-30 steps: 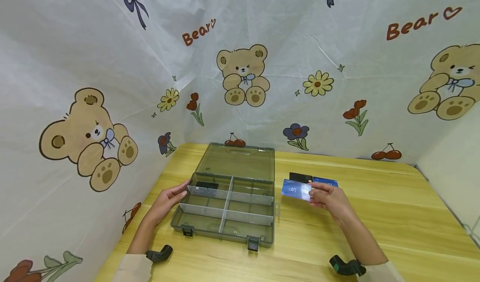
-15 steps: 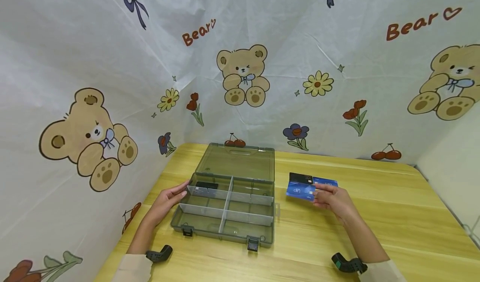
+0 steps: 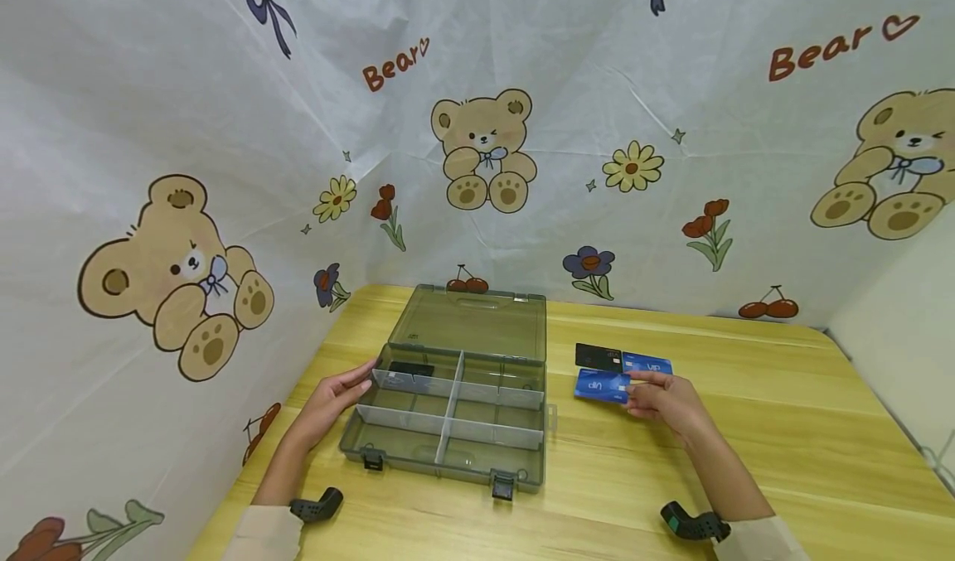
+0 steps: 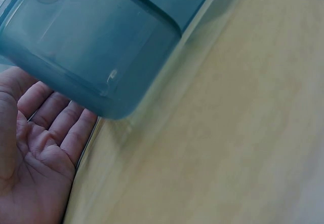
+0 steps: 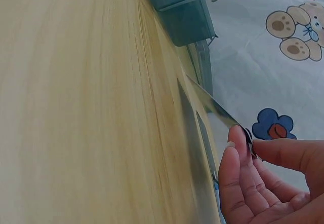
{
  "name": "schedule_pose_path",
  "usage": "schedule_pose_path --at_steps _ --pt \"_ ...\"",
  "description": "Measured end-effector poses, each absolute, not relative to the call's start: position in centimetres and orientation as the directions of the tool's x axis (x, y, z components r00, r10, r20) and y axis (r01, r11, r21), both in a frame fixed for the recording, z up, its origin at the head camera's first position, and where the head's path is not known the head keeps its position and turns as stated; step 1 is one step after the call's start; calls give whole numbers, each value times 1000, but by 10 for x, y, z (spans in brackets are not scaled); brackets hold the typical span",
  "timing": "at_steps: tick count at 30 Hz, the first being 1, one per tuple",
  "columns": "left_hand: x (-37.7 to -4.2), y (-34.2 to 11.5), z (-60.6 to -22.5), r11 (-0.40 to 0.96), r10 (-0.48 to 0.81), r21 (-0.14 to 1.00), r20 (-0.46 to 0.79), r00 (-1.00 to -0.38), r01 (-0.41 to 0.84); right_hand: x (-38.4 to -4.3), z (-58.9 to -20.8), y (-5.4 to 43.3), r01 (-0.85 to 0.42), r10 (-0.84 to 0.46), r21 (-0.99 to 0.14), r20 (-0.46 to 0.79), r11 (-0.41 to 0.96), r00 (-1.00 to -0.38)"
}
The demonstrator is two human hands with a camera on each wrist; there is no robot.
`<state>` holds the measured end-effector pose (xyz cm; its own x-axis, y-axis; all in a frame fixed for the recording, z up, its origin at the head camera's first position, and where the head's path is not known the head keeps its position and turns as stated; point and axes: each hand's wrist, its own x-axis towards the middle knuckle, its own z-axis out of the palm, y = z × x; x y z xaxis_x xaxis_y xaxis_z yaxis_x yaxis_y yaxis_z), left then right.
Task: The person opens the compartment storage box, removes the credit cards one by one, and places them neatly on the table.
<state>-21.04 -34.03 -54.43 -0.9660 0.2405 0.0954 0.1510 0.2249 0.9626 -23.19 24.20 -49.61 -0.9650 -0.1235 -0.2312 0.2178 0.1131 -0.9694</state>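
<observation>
My right hand (image 3: 666, 401) pinches a blue VIP card (image 3: 601, 385) by its right end. In the right wrist view the card (image 5: 216, 107) is tilted above the tabletop, thumb on one face and fingers on the other. Behind it on the table lie a black VIP card (image 3: 598, 357) and a second blue card (image 3: 647, 365), side by side. My left hand (image 3: 333, 402) rests against the left side of a grey see-through compartment box (image 3: 492, 413), fingers extended along its wall. From the left wrist view, those fingers (image 4: 66, 122) reach under the box's edge (image 4: 101, 100).
The box's lid (image 3: 472, 322) lies folded back toward the wall. White dividers (image 3: 418, 419) split the box, and a black card (image 3: 412, 369) lies in the back left compartment. A bear-print sheet (image 3: 485, 39) borders the wooden table (image 3: 746, 412) at the back and left.
My right hand has moved slightly right and toward me with the blue card, which has come down and uncovered more of the black card behind. The left hand and box have stayed put.
</observation>
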Motion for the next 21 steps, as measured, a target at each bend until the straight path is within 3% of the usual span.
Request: schedule_pose_path --at_steps 21 --pt "-211 -340 -544 241 226 961 83 -971 138 -233 -502 243 244 -113 -965 -254 100 -961"
